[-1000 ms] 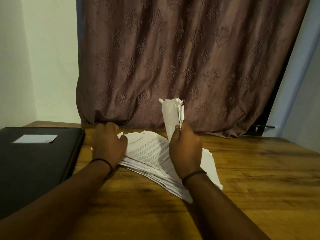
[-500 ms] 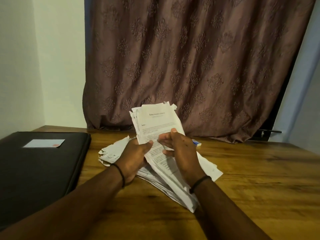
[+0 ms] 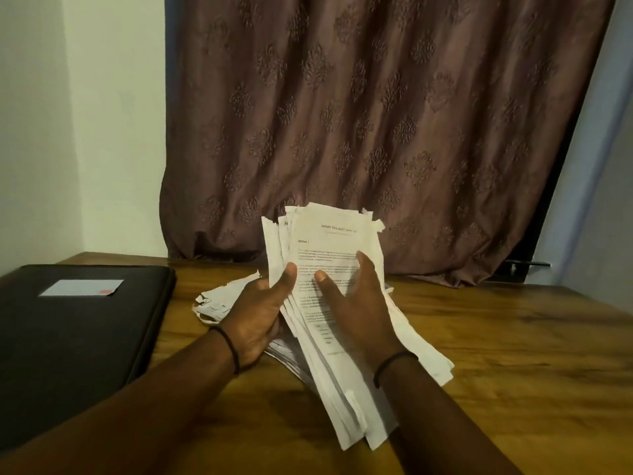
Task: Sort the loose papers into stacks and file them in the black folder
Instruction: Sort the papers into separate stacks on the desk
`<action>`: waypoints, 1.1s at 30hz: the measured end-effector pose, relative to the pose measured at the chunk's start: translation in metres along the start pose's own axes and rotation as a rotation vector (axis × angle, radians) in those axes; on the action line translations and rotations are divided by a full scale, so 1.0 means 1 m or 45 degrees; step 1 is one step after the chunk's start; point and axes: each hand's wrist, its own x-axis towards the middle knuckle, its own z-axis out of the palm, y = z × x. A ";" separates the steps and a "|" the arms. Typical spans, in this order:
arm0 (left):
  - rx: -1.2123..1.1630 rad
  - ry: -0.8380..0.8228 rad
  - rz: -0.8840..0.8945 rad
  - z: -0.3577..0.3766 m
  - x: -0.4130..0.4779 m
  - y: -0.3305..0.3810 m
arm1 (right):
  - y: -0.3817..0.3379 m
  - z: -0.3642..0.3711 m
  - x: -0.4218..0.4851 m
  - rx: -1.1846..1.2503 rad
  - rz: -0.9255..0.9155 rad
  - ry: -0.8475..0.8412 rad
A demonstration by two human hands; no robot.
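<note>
Centre frame, the left hand and right hand both grasp a ragged bundle of papers. The black folder lies closed at left. Sorting seems barely begun; next, sheets need dealing into stacks.

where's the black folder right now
The black folder lies closed on the left of the wooden table in the head view, just left of the left hand holding the papers.
</note>
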 end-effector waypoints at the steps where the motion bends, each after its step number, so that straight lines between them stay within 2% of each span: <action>1: 0.015 -0.023 -0.005 0.001 0.000 0.000 | -0.001 0.003 -0.002 0.009 -0.002 -0.027; 10: -0.193 -0.075 -0.167 -0.002 0.003 0.001 | -0.008 0.003 -0.006 0.140 0.038 -0.153; 17: -0.073 -0.140 -0.127 -0.001 0.002 0.000 | -0.012 0.006 -0.011 0.293 0.006 -0.295; 21: -0.063 -0.145 -0.126 0.002 0.002 -0.002 | -0.018 0.005 -0.014 0.240 -0.041 -0.386; 26: -0.102 -0.117 -0.161 -0.003 0.003 -0.002 | -0.021 0.000 -0.015 0.257 0.048 -0.315; 33: -0.171 -0.066 -0.195 -0.006 0.005 -0.002 | -0.025 -0.003 -0.014 0.300 0.208 -0.004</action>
